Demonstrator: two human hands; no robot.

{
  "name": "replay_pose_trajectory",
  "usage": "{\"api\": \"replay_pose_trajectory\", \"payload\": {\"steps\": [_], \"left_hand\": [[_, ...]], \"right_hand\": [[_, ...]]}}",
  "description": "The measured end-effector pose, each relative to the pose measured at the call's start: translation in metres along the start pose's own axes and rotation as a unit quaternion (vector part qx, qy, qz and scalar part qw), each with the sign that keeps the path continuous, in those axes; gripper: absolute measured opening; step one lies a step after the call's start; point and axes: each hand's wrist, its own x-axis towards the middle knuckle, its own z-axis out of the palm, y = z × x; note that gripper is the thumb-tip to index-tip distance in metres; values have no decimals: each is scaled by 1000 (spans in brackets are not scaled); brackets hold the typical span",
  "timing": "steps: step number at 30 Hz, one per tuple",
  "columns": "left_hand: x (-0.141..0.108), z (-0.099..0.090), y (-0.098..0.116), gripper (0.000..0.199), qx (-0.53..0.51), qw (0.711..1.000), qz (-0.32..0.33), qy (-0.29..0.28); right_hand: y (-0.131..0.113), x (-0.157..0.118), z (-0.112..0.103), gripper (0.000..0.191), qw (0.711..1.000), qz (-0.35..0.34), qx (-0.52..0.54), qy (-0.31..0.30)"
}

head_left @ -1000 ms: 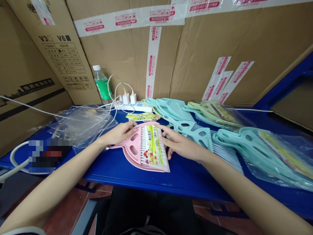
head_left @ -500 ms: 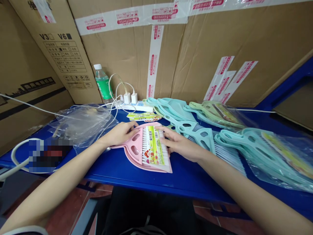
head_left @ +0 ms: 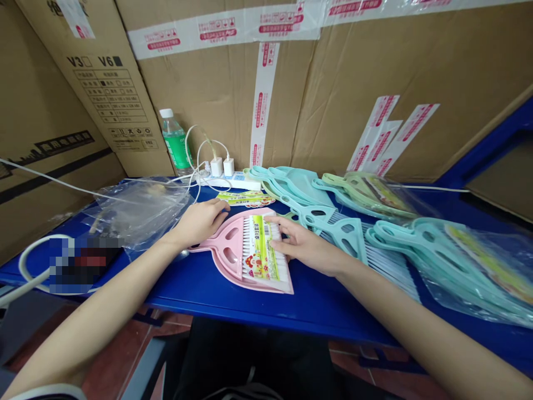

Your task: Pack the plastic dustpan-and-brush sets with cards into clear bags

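- While working over the pink plastic dustpan [head_left: 235, 273] on the blue counter [head_left: 316, 311]:
- left hand [head_left: 200, 224] resting open, just beside the rim, pinching nothing
- right hand [head_left: 302, 245] lying spread on the brush [head_left: 250, 244], pressing lightly and evenly

One left hand [head_left: 200, 223], one right hand [head_left: 302, 245], one pink dustpan [head_left: 225, 250], two chargers [head_left: 216, 166].
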Motion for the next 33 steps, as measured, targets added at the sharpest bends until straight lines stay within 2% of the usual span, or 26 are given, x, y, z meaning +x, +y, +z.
{"api": "replay_pose_trajectory", "payload": {"steps": [4, 15, 21, 23, 27, 29, 33], "left_hand": [[-1, -3, 2, 34, 54, 998, -16, -26], [-2, -11, 5, 36, 168, 982, -79, -22], [-8, -19, 0, 34, 237, 962, -136, 24], [-10, -19, -4, 36, 254, 953, -167, 11], [-11, -17, -11, 38, 231, 947, -215, -60], [-11, -15, -15, 37, 216, 948, -218, -80], [-11, -13, -22, 33, 203, 953, -208, -80]], "right_hand": [[-2, -1, 1, 50, 1000, 8, -6, 7], [-3, -1, 1, 53, 1000, -4, -27, 10], [-3, -2, 0, 52, 1000, -12, -27, 8], [-2, -1, -1, 52, 1000, -13, -27, 5], [-2, -1, -2, 51, 999, -11, -31, 2], [-2, -1, -2, 51, 999, -10, -34, 3], [-3, -2, -1, 53, 999, -12, -35, 9]]}}
